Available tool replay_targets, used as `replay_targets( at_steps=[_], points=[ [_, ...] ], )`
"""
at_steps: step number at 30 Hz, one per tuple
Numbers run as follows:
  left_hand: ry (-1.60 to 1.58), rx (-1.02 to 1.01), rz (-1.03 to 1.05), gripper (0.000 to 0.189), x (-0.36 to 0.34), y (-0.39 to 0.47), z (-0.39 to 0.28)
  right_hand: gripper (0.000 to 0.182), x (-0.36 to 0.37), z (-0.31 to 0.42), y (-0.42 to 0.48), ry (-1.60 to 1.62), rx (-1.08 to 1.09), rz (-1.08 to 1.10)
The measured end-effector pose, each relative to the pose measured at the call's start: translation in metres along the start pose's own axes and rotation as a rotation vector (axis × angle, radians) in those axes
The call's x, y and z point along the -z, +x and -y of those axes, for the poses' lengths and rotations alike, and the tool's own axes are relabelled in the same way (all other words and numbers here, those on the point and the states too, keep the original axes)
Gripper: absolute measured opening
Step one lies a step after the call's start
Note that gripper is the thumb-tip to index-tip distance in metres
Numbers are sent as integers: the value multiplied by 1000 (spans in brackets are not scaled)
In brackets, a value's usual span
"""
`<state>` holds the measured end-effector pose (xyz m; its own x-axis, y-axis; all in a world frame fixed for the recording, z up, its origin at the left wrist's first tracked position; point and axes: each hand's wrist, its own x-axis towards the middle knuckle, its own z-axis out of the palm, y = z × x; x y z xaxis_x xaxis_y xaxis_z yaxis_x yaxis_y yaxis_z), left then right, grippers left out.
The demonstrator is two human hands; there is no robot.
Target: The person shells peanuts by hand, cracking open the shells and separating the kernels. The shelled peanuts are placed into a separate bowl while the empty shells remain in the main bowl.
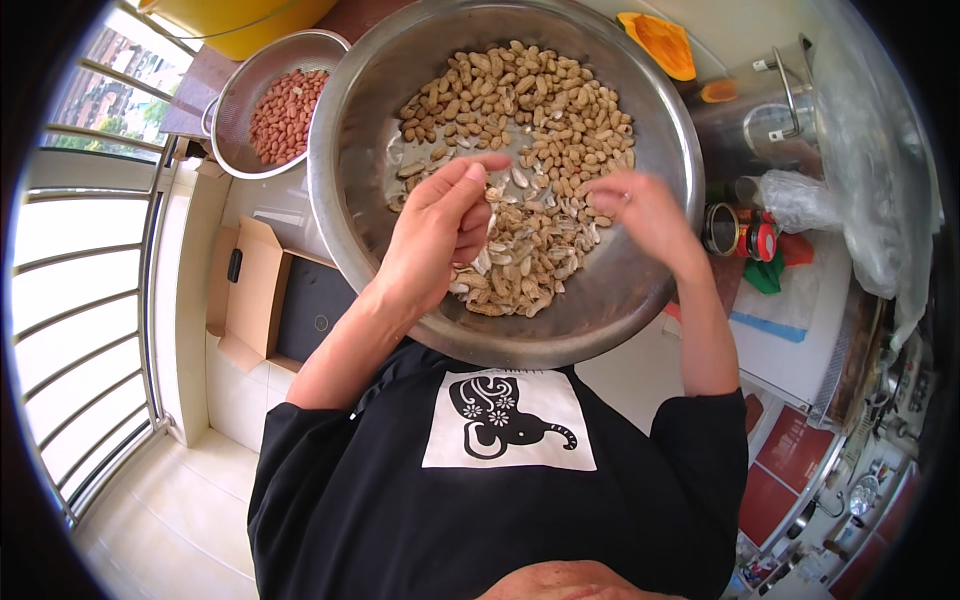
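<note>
A wide steel basin (352,262) stands before me, with unshelled peanuts (577,112) heaped toward its far side and right. Broken peanut shells (525,262) are piled at its near side. My left hand (442,217) is over the left part of the basin, index finger extended and the other fingers curled; a small peanut piece shows near its fingertips, but the grip is unclear. My right hand (645,214) is blurred over the basin's right side, thumb and fingers close together beside the unshelled peanuts; whether it holds anything cannot be told.
A mesh strainer (225,135) with red-skinned peanut kernels (289,116) sits left of the basin, near a yellow bucket (240,30). An opened cardboard box (259,300) lies lower left. Cut pumpkin (660,45), jars (756,241) and a steel pot (772,112) stand to the right.
</note>
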<state>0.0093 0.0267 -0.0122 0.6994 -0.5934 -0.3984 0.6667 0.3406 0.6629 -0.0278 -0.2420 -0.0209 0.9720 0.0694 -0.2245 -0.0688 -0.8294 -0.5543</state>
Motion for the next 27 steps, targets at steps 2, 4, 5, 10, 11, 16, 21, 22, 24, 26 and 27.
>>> replay_targets(
  at_steps=[2, 4, 5, 10, 11, 16, 21, 22, 24, 26, 27],
  points=[
    [-26, -28, -14, 28, 1, 3, 1, 16, 4, -20, 14, -238, -14, -131],
    [-12, -25, -34, 29, 5, 6, 3, 15, 3, -31, 29, -412, -66, -65],
    [-6, -23, -43, 29, 6, 7, 4, 14, 0, -34, 34, -409, -42, -27],
    [-66, -14, -35, 28, 9, 7, 6, 8, -34, -32, 51, -697, 53, 143],
    [-69, -16, -32, 27, 9, 8, 6, 8, -41, -38, 50, -729, 129, 90],
    [-74, 13, -12, 22, 9, 8, 9, 10, -50, -53, 48, -801, 349, -25],
    [-33, 16, 28, 20, 8, 8, 9, 9, -10, -12, 39, -72, 104, 12],
    [8, 35, 44, 21, 6, 8, 8, 8, -3, 3, 35, 155, -57, 60],
    [97, 69, 57, 23, 1, 8, 7, 13, 1, 38, 18, 455, -96, 40],
    [224, 55, 64, 27, -8, 6, 4, 18, -1, 61, 3, 518, 14, -50],
    [289, 54, 72, 29, -13, 6, 4, 20, -2, 68, -3, 431, 139, -136]
  ],
)
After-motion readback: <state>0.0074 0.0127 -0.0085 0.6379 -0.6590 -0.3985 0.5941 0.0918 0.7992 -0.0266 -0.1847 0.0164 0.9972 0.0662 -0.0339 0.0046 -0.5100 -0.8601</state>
